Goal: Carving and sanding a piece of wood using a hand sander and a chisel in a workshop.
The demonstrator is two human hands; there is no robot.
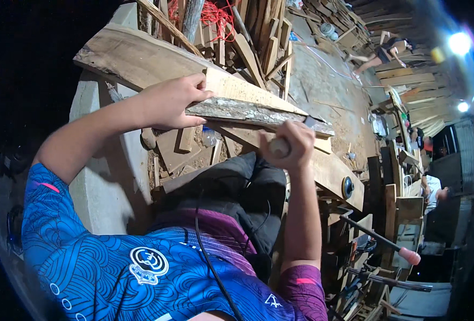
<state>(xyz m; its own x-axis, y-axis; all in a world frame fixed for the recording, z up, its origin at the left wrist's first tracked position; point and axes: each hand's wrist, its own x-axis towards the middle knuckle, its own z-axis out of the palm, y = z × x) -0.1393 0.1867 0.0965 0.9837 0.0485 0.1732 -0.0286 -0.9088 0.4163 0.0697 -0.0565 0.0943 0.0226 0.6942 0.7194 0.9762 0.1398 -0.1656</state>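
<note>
A pale wooden board (pixel 242 91) with a rough, grey bark edge lies across a long, thick plank (pixel 124 51) in front of me. My left hand (pixel 175 104) is closed on the board's left end, with its thumb under the bark edge. Toward the other end, my right hand (pixel 293 144) grips a bladed hand tool (pixel 279 147). Its round handle butt faces me. A short piece of flat metal blade shows beyond the fist, against the bark near the board's right tip. Most of the tool is hidden by my fingers.
A pale concrete block (pixel 95 176) stands at the left. Offcuts and red cord (pixel 215 18) crowd the far side. A black round part (pixel 347 187) sits on the plank's right end. A pink-tipped rod (pixel 408 255) juts out at right. Two people are farther off at right.
</note>
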